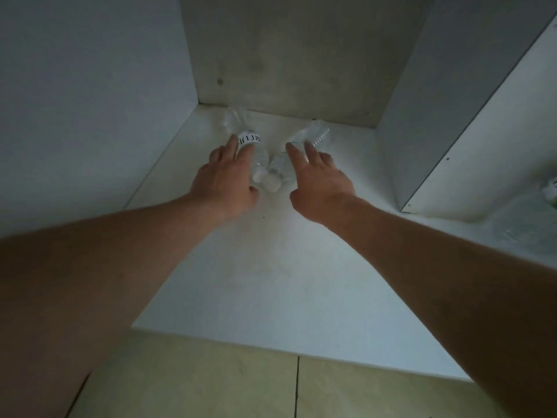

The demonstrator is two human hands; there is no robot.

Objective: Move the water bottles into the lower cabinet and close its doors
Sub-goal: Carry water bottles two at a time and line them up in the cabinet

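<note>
Clear bottles (256, 158) lie on cabinet floor (271, 267); left hand (224, 184), right hand (319, 185) grips spread, fingertips touching them.

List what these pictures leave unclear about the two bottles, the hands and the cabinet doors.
- Left bottle, head view: label print too blurred to read; the left hand covers part of its side.
- Right bottle: clear plastic in dim light, water level cannot be told.
- Right hand: contact under the straight fingers is hidden.
- Cabinet doors: outside the frame.
- Object at the right edge: cut off, blurred.
</note>
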